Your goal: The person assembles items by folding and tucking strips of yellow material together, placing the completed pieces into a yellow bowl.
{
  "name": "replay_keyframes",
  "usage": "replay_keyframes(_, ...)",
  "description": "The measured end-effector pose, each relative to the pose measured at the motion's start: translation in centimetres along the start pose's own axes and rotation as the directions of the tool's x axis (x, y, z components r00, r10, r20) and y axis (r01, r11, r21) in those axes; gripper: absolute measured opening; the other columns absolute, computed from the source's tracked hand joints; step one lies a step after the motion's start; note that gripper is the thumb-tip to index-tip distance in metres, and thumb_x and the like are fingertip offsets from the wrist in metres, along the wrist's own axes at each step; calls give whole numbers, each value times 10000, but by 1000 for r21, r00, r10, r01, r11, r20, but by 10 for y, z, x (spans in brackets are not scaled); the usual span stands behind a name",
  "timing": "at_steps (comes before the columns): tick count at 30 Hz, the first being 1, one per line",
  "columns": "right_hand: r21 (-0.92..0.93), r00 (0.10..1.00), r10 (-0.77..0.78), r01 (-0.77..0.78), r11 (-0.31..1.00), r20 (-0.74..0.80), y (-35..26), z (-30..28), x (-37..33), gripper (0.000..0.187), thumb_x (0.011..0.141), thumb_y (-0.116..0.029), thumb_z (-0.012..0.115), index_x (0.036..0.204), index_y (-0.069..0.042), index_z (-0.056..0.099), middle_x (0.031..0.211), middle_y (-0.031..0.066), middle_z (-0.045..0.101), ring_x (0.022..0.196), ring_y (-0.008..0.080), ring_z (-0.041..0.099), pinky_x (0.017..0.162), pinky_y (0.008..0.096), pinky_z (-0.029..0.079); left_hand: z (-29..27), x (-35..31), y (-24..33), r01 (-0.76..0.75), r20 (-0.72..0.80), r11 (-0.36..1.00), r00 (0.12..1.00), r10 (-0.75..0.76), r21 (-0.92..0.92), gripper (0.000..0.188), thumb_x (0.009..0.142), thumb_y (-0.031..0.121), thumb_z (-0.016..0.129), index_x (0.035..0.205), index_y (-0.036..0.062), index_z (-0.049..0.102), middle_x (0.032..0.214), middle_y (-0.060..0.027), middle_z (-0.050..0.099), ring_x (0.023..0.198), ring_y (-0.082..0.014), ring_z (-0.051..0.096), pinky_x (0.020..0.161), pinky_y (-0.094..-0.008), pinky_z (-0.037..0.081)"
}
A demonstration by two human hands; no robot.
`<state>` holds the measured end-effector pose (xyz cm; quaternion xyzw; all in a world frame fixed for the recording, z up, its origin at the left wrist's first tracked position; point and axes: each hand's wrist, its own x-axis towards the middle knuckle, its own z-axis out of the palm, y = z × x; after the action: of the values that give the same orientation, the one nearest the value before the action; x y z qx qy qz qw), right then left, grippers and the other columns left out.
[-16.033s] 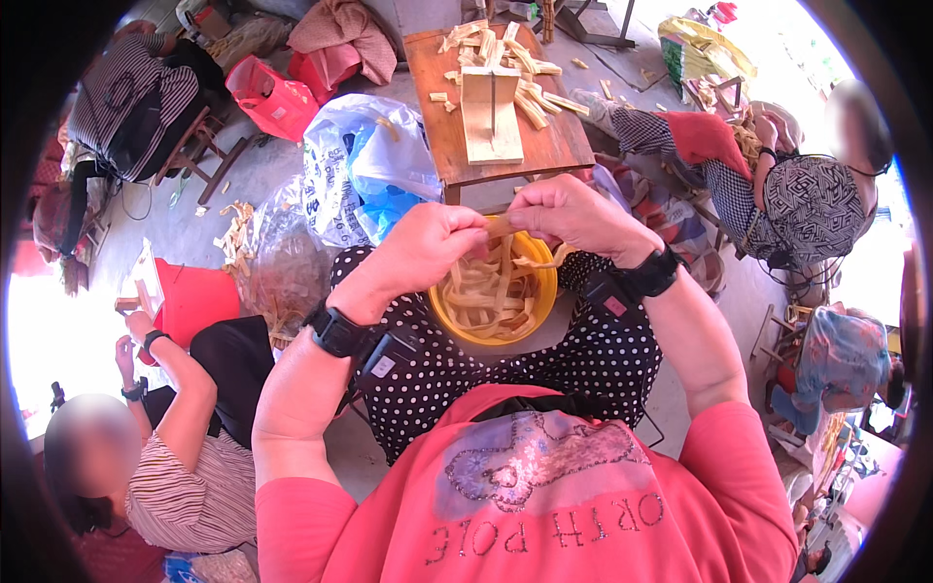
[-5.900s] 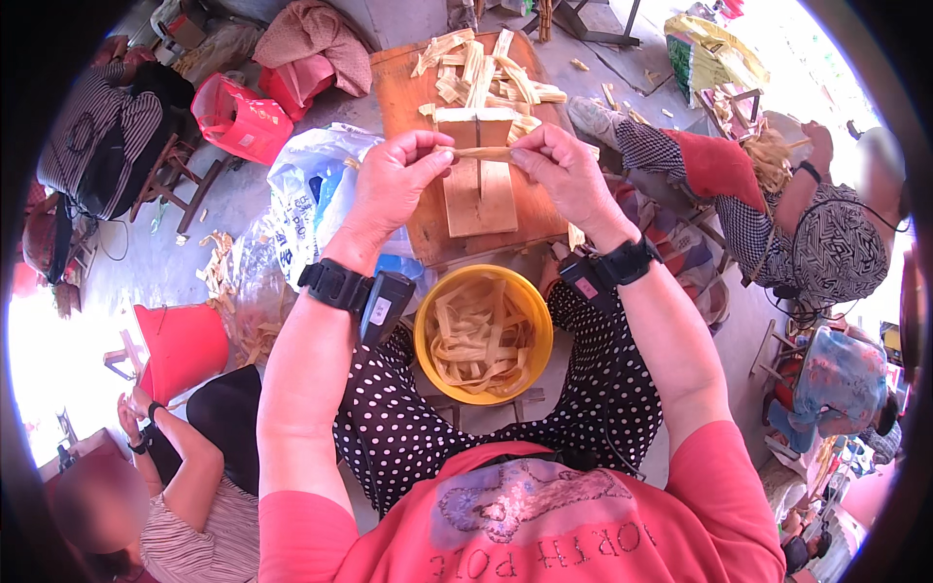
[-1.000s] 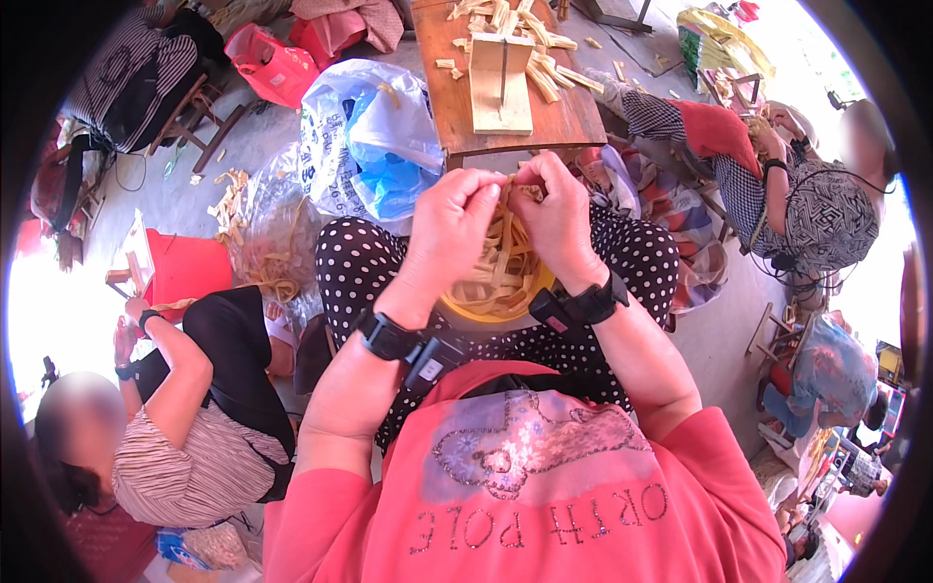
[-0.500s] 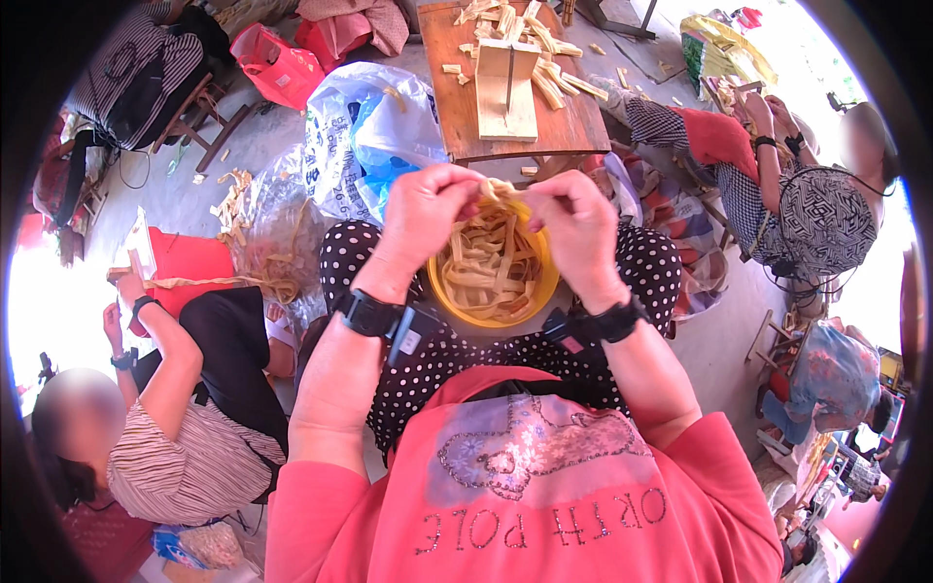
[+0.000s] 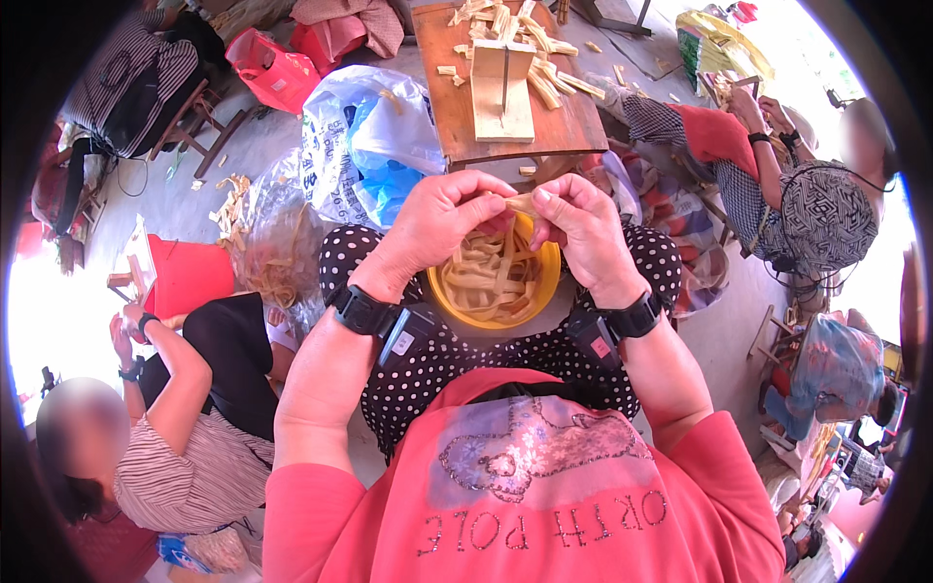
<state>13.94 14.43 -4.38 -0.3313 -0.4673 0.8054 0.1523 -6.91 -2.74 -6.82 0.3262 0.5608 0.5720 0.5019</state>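
Observation:
Over the yellow bowl [image 5: 440,296] between my knees, my left hand [image 5: 428,228] and my right hand [image 5: 595,243] meet at the fingertips. They pinch a pale tan flat strip [image 5: 522,203], of which only a short piece shows between the fingers. Thumbs and forefingers are pressed together on both hands. Loose tan strips [image 5: 491,277] lie coiled and heaped inside the bowl, below my fingers. The far rim of the bowl is partly hidden by my hands. A dark band with a small box sits on each wrist.
Ahead, a wooden table [image 5: 442,112] bears an L-shaped wooden stand [image 5: 501,121] and several folded strip bundles [image 5: 549,83]. A white plastic bag [image 5: 364,141] stands left of it. Co-workers sit to the left [image 5: 185,476] and right [image 5: 826,219]. A red container [image 5: 194,277] is at left.
My hands have come closer together and lower, the strip now mostly covered by my fingers. The co-worker at left has drawn their hands together; their long strip no longer shows stretched out.

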Motion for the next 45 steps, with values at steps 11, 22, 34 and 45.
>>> replay_keyframes(11, -734, 927, -171, 369, 570, 334, -23, -8, 13, 243, 1216, -238, 860, 1272, -2, 840, 1013, 114, 867, 897, 242, 855, 830, 437, 669, -7, 7, -30, -9, 44, 990, 999, 3, 142, 180, 1224, 84, 849, 1390, 15, 847, 1182, 12, 868, 1055, -66, 805, 971, -285, 665)
replay_keyframes(22, -654, 935, 139, 117, 747, 326, -33, -34, 55, 297, 1247, -273, 863, 1122, -4, 890, 848, -32, 754, 774, 64, 676, 705, 297, 551, -25, 33, -12, 120, 165, 980, 982, -93, -159, 145, 1173, 56, 909, 1303, 54, 845, 1080, 22, 855, 1000, -56, 799, 914, -267, 670)
replay_keyframes(34, -535, 947, 163, 11, 845, 277, -35, -51, 121, 267, 1268, -270, 826, 1202, -16, 873, 934, -52, 741, 862, 59, 661, 757, 291, 540, -53, 98, -22, 96, 105, 976, 992, -76, -196, 102, 1164, 85, 931, 1259, 65, 900, 1054, -3, 876, 910, -90, 847, 845, -264, 699)
replay_keyframes(45, -595, 976, -121, 206, 777, 181, -72, -60, 258, 123, 1213, -107, 848, 1209, 15, 865, 1016, 26, 860, 883, 91, 799, 795, 286, 643, -107, 239, -16, -28, -96, 995, 995, 37, 96, 137, 1216, 104, 848, 1337, 47, 877, 1103, 9, 848, 942, -82, 798, 899, -285, 674)
